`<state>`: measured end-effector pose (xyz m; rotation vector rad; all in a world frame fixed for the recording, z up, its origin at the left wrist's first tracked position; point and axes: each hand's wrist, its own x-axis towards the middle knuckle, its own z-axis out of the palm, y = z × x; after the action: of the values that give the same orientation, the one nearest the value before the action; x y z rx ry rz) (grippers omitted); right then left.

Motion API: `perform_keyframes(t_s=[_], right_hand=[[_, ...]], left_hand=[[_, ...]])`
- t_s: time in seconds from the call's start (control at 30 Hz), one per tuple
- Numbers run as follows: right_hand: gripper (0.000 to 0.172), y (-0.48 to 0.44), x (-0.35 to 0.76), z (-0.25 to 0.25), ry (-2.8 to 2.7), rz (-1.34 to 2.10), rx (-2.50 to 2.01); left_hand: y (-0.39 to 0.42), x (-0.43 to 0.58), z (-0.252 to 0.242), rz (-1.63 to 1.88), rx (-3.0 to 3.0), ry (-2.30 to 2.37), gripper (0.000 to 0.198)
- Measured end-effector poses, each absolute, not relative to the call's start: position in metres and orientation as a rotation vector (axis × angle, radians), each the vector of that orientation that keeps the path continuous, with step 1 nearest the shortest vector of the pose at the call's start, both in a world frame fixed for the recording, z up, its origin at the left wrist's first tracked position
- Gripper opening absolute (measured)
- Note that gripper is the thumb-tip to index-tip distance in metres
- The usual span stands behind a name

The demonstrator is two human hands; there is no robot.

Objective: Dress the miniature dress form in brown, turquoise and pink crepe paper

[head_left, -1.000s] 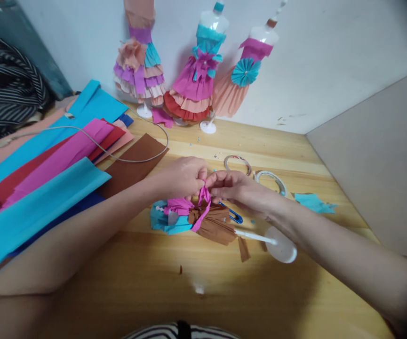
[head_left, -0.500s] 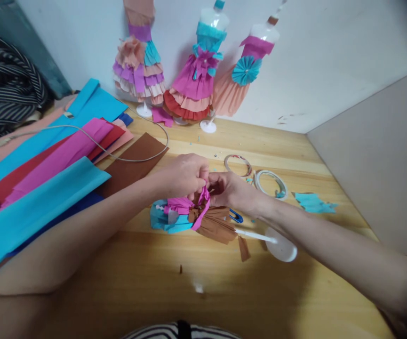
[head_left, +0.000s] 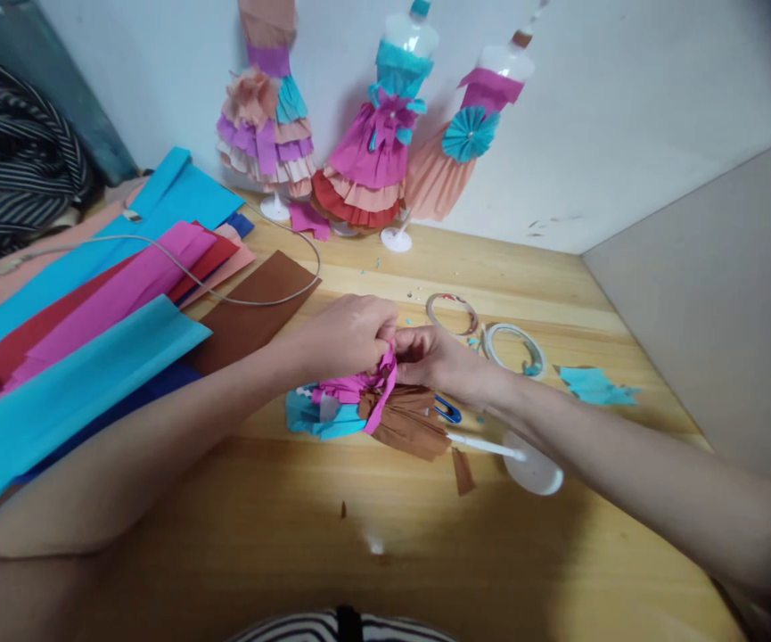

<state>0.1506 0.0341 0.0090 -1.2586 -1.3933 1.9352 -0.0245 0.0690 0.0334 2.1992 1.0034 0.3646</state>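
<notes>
A small dress form in a brown and turquoise crepe-paper dress (head_left: 412, 423) lies on its side on the wooden table, its white stand (head_left: 533, 468) pointing right. Round its waist runs a magenta crepe-paper strip (head_left: 380, 401), raised at the top. My left hand (head_left: 351, 334) pinches the raised part of this strip. Facing it, my right hand (head_left: 435, 357) has its fingertips closed on the strip as well, touching the left fingers. The exact grip between the fingertips is partly hidden. Blue-handled scissors (head_left: 447, 409) lie behind the skirt, mostly covered.
Three dressed forms stand along the wall, among them a magenta-skirted one (head_left: 375, 152). Folded crepe-paper sheets (head_left: 91, 374) and a grey cable (head_left: 251, 301) lie at left. Two tape rolls, the nearer one white (head_left: 515, 349), and a turquoise scrap (head_left: 595, 385) lie at right.
Both hands stay nearly in place at the strip, with only a slight shift of the fingers. The strip's raised part looks a little more gathered. The dress form keeps its position.
</notes>
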Motion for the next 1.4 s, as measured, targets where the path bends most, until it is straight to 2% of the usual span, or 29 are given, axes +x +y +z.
perform_keyframes(t_s=[0.53, 0.83, 1.13, 1.4], right_hand=[[0.030, 0.037, 0.151, 0.015, -1.400, 2.115, -1.137], [0.022, 0.038, 0.145, 0.013, -1.550, 1.987, -1.245], [0.022, 0.041, 0.149, 0.013, -1.721, 1.910, -1.258], [0.031, 0.045, 0.152, 0.022, -1.917, 1.831, -1.291]], left_hand=[[0.066, -0.025, 0.026, 0.313, 2.263, 0.976, 0.008], [0.067, -0.024, 0.021, 0.288, 2.265, 0.973, 0.007], [0.064, -0.024, 0.031, 0.164, 2.307, 0.970, 0.006], [0.062, -0.027, 0.034, 0.095, 2.336, 1.048, 0.007]])
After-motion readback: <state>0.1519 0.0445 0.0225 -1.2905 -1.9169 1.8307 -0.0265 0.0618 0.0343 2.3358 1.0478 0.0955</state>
